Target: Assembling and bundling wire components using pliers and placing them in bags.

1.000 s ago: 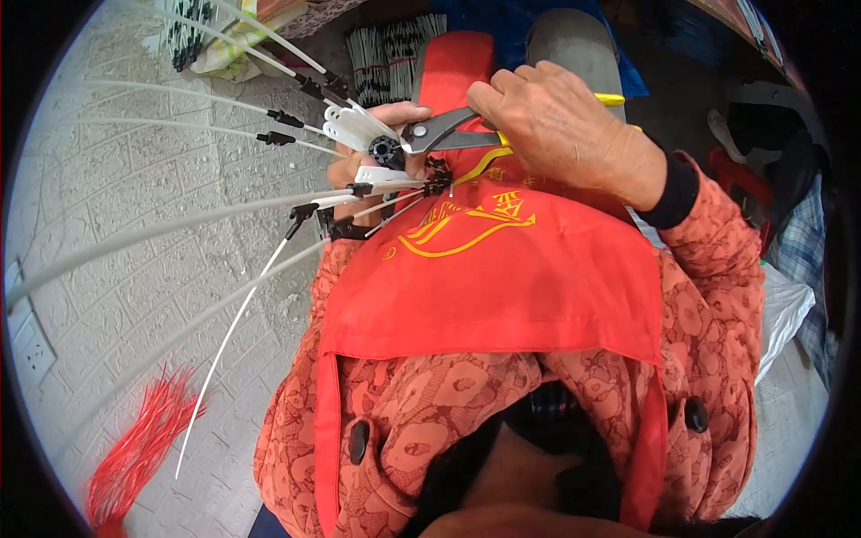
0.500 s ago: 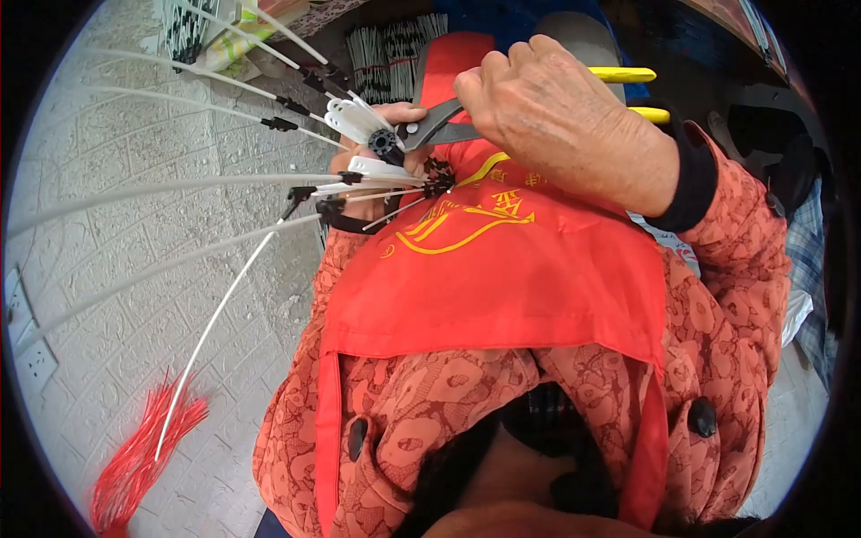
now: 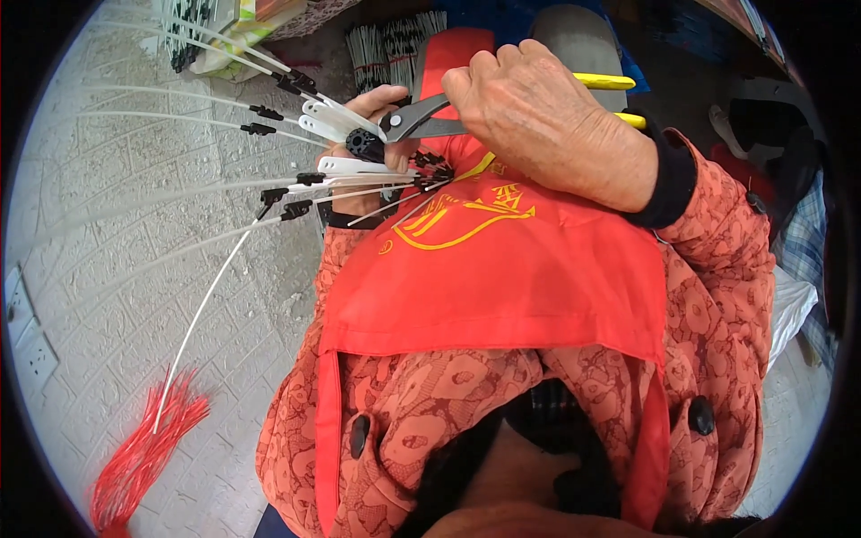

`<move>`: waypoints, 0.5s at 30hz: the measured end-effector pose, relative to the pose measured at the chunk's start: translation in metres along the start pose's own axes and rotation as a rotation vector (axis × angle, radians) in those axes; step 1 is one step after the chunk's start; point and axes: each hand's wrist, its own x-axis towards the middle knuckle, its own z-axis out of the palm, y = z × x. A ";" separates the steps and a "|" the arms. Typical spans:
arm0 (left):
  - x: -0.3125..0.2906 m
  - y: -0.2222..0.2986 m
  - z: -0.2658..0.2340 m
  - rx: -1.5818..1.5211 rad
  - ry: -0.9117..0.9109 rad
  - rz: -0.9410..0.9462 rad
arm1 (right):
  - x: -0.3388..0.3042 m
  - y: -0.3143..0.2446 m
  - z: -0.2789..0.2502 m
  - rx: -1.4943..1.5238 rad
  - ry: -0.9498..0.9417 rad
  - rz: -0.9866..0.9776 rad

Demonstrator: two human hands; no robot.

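Hands: 2, L hand [image 3: 396,159] & R hand [image 3: 543,121]. Pliers [image 3: 420,117]: 1 pr., w/ 2 yellow handles [image 3: 603,81]. Black hub [image 3: 364,142]: 1. White slotted tabs [image 3: 344,166]: min. 2, exact no. unclear. Long white rods [image 3: 215,282]: approx. 7, some blurred. Red strand bunch [image 3: 148,448]: 1. Red apron [image 3: 538,300]: 1. Lg. coat buttons [image 3: 702,416]: min. 2. Wall plates [image 3: 36,354]: 2. Black-&-white bundles [image 3: 404,56]: min. 2, partly hidden. White bag [image 3: 791,309]: 1.

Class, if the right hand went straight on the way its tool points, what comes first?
The right hand, led by its yellow-handled tool, would probably meet the black round hub in the left hand; existing contact is hard to judge.
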 end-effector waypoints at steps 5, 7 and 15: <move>-0.002 -0.004 0.008 0.100 0.096 -0.006 | 0.001 -0.002 -0.001 -0.050 -0.008 -0.001; -0.004 -0.006 0.017 0.133 0.209 0.025 | 0.001 -0.003 -0.002 -0.067 -0.029 0.002; -0.008 -0.005 0.006 0.196 0.220 -0.023 | 0.001 -0.002 -0.008 -0.100 -0.078 -0.007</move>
